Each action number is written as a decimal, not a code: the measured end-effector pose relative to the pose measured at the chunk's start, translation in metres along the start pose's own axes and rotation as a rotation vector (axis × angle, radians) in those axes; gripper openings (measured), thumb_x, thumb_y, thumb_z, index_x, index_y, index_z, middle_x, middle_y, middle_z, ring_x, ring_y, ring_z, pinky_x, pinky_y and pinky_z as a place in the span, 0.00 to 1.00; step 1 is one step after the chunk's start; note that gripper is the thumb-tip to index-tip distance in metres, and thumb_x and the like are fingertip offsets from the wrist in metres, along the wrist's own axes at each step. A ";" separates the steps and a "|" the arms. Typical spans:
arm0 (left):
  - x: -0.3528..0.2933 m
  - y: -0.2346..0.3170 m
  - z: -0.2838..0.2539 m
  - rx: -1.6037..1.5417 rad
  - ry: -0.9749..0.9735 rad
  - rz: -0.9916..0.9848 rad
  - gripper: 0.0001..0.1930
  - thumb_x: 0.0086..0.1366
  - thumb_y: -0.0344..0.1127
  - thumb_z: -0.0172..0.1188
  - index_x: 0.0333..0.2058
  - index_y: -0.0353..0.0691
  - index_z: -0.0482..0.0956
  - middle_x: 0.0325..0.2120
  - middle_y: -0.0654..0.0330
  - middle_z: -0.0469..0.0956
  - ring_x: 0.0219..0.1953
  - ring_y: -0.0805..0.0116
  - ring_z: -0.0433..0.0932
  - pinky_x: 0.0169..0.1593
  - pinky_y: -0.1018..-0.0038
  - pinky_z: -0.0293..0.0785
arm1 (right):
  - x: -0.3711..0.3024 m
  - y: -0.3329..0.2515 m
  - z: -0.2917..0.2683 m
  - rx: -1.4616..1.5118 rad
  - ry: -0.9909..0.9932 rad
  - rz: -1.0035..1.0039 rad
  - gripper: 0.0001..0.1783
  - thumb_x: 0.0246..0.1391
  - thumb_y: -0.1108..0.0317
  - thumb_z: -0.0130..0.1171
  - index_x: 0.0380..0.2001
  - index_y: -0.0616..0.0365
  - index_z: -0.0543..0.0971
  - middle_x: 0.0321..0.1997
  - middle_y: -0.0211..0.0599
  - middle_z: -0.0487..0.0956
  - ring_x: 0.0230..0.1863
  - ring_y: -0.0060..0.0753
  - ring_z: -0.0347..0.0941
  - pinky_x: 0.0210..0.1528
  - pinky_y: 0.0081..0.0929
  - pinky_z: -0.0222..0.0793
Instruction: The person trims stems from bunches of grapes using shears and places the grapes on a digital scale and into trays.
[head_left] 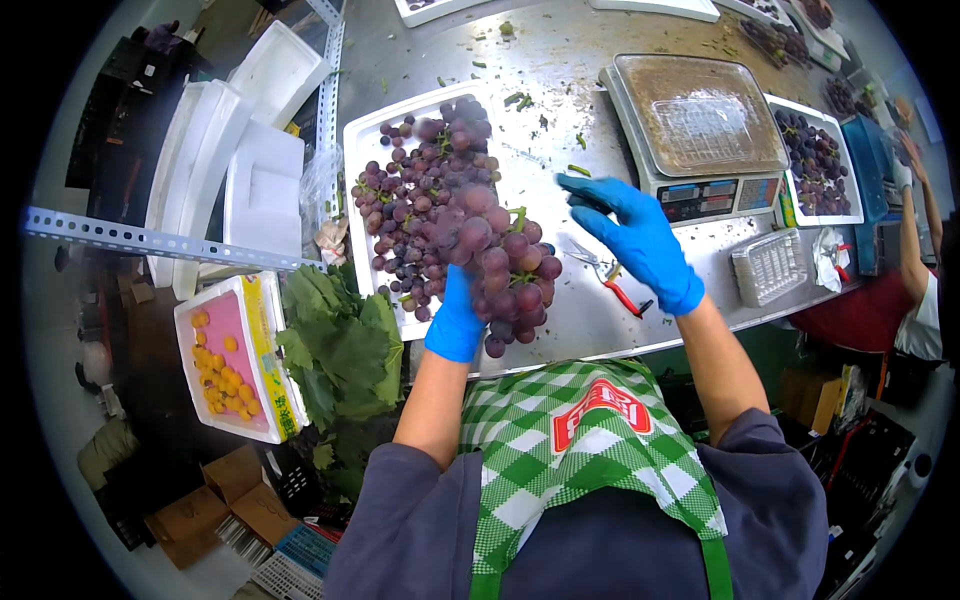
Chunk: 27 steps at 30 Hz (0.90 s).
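Observation:
My left hand (456, 322), in a blue glove, is closed under a large bunch of purple grapes (510, 270) and holds it up at the table's near edge. Green stems show among its berries. Behind the bunch lies a white foam tray (368, 125) with more purple grapes (400, 205), partly hidden by the held bunch. To the right, my right hand (640, 245), also gloved in blue, hovers over the metal table with fingers stretched toward the bunch and nothing in them. Just below it lies a pair of red-handled snips (620, 295).
A scale (695, 195) stands right of centre, with a clear plastic box (768, 268) before it and another grape tray (852, 205) beyond. Large green leaves (345, 335) and a box of orange fruit (265, 330) sit at left. Another person's arm (912, 240) shows far right.

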<state>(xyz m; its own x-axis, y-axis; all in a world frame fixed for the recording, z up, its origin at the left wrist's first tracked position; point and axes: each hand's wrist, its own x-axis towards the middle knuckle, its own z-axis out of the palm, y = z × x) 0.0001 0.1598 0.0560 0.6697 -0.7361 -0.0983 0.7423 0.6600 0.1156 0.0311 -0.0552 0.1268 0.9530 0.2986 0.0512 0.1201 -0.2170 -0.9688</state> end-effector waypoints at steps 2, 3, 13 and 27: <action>0.013 -0.010 0.012 -0.022 -0.157 0.017 0.29 0.64 0.57 0.42 0.49 0.36 0.64 0.42 0.49 0.70 0.40 0.49 0.71 0.37 0.55 0.75 | 0.012 -0.013 -0.014 0.019 -0.190 0.049 0.17 0.52 0.64 0.58 0.45 0.58 0.78 0.38 0.40 0.79 0.39 0.28 0.74 0.43 0.23 0.67; 0.019 -0.016 0.016 -0.045 0.036 0.013 0.27 0.62 0.57 0.44 0.46 0.38 0.64 0.41 0.49 0.69 0.36 0.51 0.70 0.32 0.57 0.72 | 0.015 -0.016 -0.019 0.007 -0.243 0.040 0.17 0.51 0.64 0.59 0.44 0.59 0.79 0.38 0.40 0.79 0.38 0.27 0.74 0.43 0.24 0.68; 0.050 -0.049 0.026 -0.410 0.046 -0.038 0.21 0.62 0.45 0.54 0.50 0.44 0.65 0.42 0.56 0.67 0.45 0.51 0.70 0.45 0.52 0.76 | 0.009 -0.046 -0.065 -0.180 -0.409 0.178 0.11 0.48 0.66 0.63 0.31 0.65 0.79 0.25 0.32 0.78 0.28 0.19 0.69 0.32 0.21 0.66; 0.159 -0.012 0.068 -0.102 -0.977 -0.058 0.29 0.67 0.51 0.38 0.62 0.45 0.49 0.62 0.52 0.54 0.61 0.53 0.59 0.60 0.57 0.61 | 0.007 -0.154 -0.127 -0.378 -0.159 -0.312 0.06 0.45 0.72 0.61 0.26 0.65 0.78 0.22 0.36 0.76 0.26 0.23 0.69 0.33 0.24 0.67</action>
<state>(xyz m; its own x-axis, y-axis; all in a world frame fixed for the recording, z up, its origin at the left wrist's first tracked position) 0.0961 0.0248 0.1064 0.3547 -0.5376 0.7649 0.8024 0.5950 0.0461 0.0544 -0.1377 0.3075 0.8050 0.5344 0.2576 0.5123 -0.4072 -0.7561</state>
